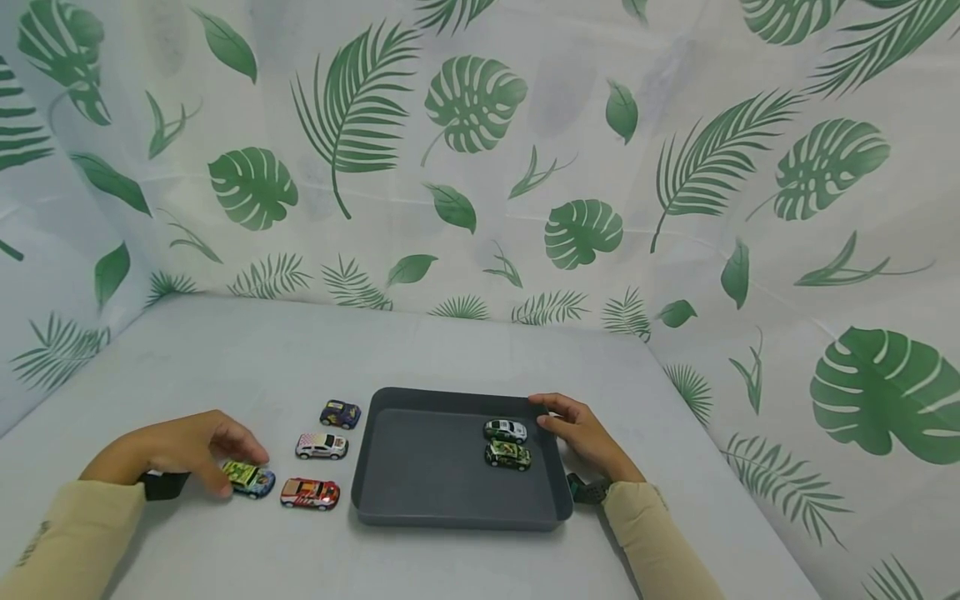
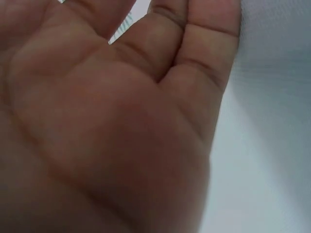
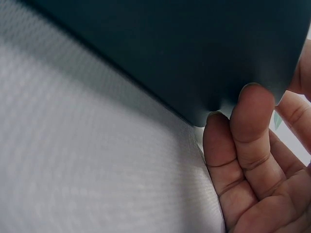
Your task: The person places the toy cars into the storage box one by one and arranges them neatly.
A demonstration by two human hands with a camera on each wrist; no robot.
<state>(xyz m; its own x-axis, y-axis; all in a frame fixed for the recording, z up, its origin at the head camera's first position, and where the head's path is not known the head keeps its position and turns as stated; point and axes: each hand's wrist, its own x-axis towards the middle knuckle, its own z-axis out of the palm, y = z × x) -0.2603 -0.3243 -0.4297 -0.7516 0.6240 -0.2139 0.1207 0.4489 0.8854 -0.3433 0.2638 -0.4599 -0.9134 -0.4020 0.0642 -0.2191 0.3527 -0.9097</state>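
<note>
In the head view my left hand (image 1: 191,446) pinches a green and blue toy car (image 1: 249,479) at the far left of a loose group, thumb at its near side and fingers at its far side. The left wrist view shows only the palm and fingers; the car is hidden there. My right hand (image 1: 585,433) grips the right rim of a dark grey tray (image 1: 427,492). Its fingertips (image 3: 252,109) press the tray's outer wall. A white and green toy car (image 1: 506,431) and a camouflage-patterned toy car (image 1: 508,455) stand side by side inside the tray.
Between the left hand and the tray stand a dark blue toy car (image 1: 340,414), a white patterned toy car (image 1: 322,446) and a red toy car (image 1: 310,493). They rest on a white-covered table (image 1: 247,350). A leaf-printed curtain (image 1: 480,183) surrounds the back and sides.
</note>
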